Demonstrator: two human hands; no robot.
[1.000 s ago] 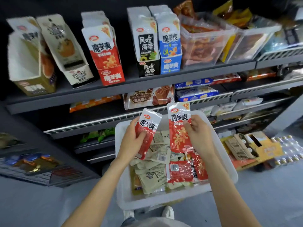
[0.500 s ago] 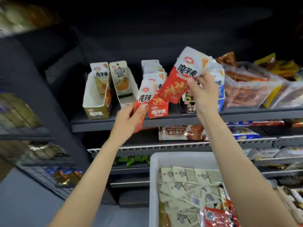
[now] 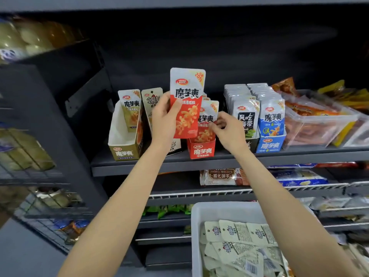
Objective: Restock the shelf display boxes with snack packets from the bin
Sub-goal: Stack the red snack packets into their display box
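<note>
Above the red display box [image 3: 200, 149]: left hand [image 3: 164, 118] gripping red packet [image 3: 186, 102] (upright); right hand [image 3: 229, 128] pinching boxed packet [image 3: 207, 116].

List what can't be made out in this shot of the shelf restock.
Head view only:
- Red display box: its fill level, hidden by the red packet in the left hand.
- Right hand: fingers' grip on the front packet, unclear.
- White bin: cut off by the bottom edge.
- Left racks: blurred.

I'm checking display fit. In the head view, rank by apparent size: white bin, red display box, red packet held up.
1. white bin, nearest the camera
2. red packet
3. red display box, partly hidden, so unsure
</note>
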